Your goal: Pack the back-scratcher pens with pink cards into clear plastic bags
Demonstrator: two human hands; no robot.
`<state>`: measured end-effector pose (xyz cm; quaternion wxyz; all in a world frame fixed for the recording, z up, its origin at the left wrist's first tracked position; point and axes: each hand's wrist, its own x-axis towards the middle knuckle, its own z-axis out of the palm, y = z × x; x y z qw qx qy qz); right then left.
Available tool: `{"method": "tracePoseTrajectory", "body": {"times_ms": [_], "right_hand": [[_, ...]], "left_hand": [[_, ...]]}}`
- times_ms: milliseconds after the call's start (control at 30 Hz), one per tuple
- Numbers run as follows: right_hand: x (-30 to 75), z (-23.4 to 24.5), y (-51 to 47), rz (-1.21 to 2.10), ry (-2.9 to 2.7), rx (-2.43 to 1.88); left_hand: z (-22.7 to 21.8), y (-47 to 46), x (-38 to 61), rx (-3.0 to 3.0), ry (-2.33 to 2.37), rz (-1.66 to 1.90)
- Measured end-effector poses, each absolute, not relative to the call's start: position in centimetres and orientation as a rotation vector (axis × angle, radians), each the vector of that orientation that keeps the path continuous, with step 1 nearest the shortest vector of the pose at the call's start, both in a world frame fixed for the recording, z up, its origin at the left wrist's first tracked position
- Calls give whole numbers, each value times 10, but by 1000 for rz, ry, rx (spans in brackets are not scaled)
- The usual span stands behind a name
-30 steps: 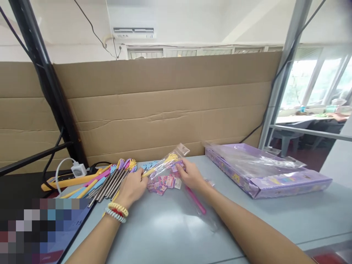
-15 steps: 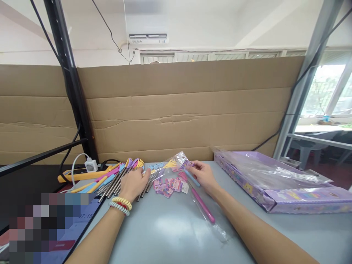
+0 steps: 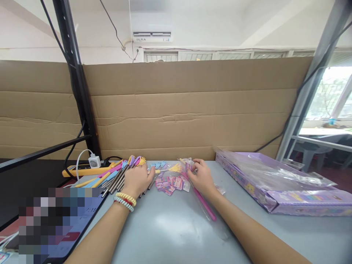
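Observation:
My left hand is closed round the shaft of a yellow back scratcher, whose hand-shaped head points right. Under and beside that hand, several back scratchers with metal rods and coloured handles lie in a pile. My right hand pinches a small purple printed card with clear plastic wrap about it. Below this hand lies a pink back scratcher in a clear sleeve. Several pink and purple cards are scattered between the hands. Blue scratcher heads show behind them.
On the right stands a purple printed box with clear plastic bags on top. A yellow power strip with a white plug is at the back left. A tablet lies front left. Cardboard walls the back.
The yellow scratcher's head, earlier amid the clear wrap, now shows more plainly. My right hand has turned over the card, and the blue stick seen beneath it is hidden. The view has shifted slightly.

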<state>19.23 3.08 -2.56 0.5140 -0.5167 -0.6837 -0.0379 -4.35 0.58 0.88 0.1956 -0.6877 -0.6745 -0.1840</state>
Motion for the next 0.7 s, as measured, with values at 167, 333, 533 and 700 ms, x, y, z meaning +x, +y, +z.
{"method": "tracePoseTrajectory", "body": {"times_ms": [167,333,533,700], "right_hand": [[197,-25,33,-60,-1668,-1377],[199,-21,32,5,-1626,-1488],[206,-12,34,52,-1464,-1560],[211,-9,36,222,-1274,-1479]], "left_hand": [[8,5,-40,-1915,-1766,-548],[9,5,-40,-1902,-1777,-544],[9,4,-41,-1918,-1827,-540],[10,3,-42,-1932,-1842,-549]]}}
